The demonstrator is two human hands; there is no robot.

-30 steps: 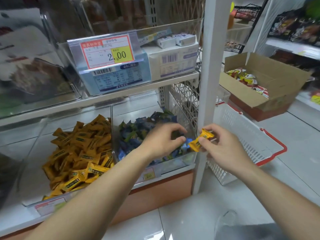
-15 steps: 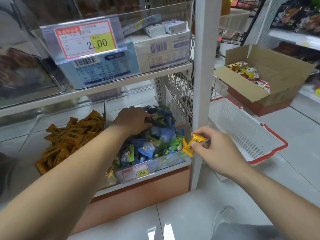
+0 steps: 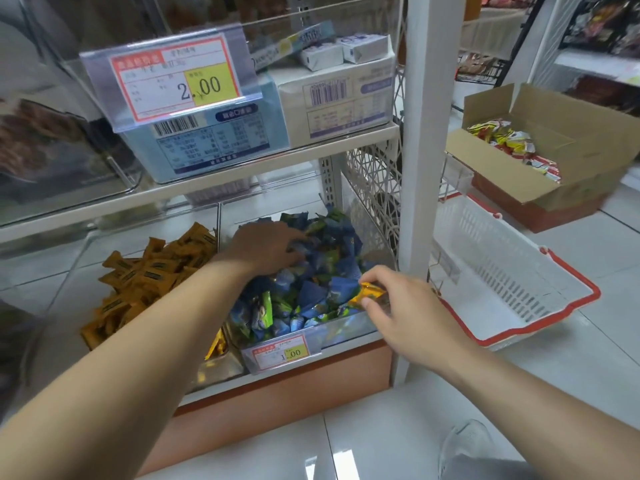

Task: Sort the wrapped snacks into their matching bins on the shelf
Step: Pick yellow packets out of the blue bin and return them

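The right hand (image 3: 408, 310) pinches one orange foil-wrapped snack (image 3: 371, 294) over the front corner of the clear plastic bin of blue and green wrapped snacks (image 3: 349, 323), which is not its match. Deeper in, the left hand (image 3: 266, 247) rests on that pile, fingers bent; I cannot tell whether it holds anything. The clear bin of orange wrapped snacks (image 3: 211, 370) alongside awaits this piece, and the open cardboard box of red-yellow packets (image 3: 502, 174) beyond suggests more sorting remains.

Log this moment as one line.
left hand: on blue snacks | right hand: pinches orange snack over blue bin | orange snacks: left bin
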